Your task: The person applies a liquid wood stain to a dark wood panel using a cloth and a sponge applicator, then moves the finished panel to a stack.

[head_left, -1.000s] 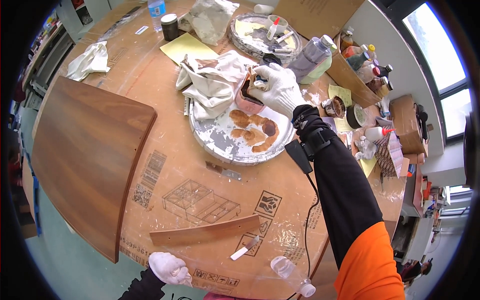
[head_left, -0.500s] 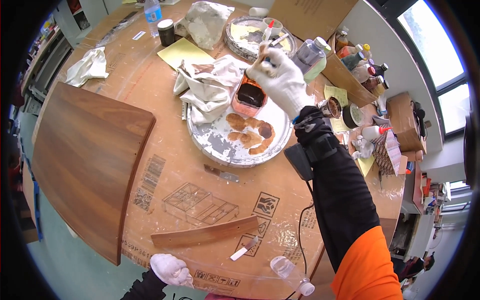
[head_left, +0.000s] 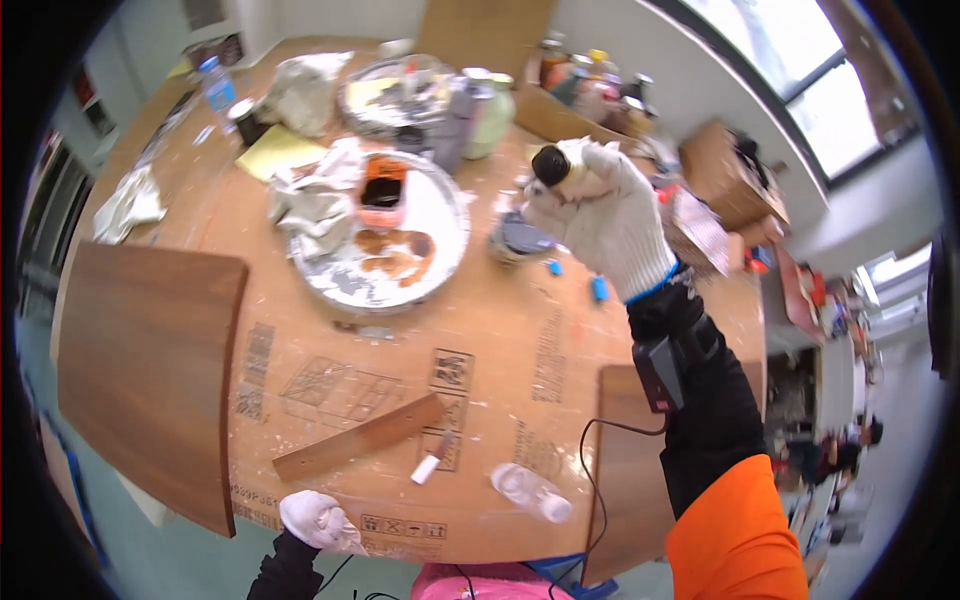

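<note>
stain (head_left: pixel 395 245) already spots the one tray (head_left: pixel 445 215); i can't judge what's left. one open tub (head_left: pixel 383 216) sits toward its far edge. two wooden panels (head_left: pixel 150 380) and one strip (head_left: pixel 360 437) lie along the table (head_left: pixel 500 330). over its right half, my right hand (head_left: pixel 605 210) seems clamped on one black-tipped object (head_left: pixel 550 165); my left hand (head_left: pixel 318 520) curls at the near edge, grip hidden.

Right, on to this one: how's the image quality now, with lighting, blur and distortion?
In the head view, the window glares almost pure white; in the same head view, blur smears the bottles near it and softens the right hand; also in the head view, the fisheye bows the worktop's edges and leaves the corners black.
</note>
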{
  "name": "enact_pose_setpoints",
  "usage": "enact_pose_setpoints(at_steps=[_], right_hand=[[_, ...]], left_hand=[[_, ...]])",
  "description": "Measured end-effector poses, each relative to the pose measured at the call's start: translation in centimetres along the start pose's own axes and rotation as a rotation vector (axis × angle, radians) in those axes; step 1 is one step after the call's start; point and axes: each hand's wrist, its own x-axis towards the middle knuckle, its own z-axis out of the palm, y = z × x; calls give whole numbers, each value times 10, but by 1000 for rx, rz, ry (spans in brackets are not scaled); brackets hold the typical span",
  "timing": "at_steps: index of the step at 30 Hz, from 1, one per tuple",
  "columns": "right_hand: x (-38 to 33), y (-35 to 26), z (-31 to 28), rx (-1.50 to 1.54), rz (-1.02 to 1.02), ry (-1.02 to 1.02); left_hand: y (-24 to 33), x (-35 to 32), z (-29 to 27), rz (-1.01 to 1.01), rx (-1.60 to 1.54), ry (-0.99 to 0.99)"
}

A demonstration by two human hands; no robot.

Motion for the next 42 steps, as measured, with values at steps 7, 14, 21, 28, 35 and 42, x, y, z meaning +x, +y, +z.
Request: enact_pose_setpoints(at_steps=[7, 14, 21, 28, 35, 42], right_hand=[[-281, -65, -4, 37, -182, 316], [-666, -97, -20, -146, -474, 748], [-932, -39, -103, -347, -617, 1528], [-958, 28, -349, -386, -546, 1643], [-939, 12, -483, -444, -851, 1736], [-939, -13, -535, -324, -983, 1573]], left_hand=[[3, 0, 25, -10, 4, 295], [110, -31, 22, 64, -198, -859], [280, -45, 138, -258, -678, -628], [387, 6, 293, -796, -883, -364], [397, -2, 378, -365, -516, 85], [398, 18, 431, -145, -698, 165]])
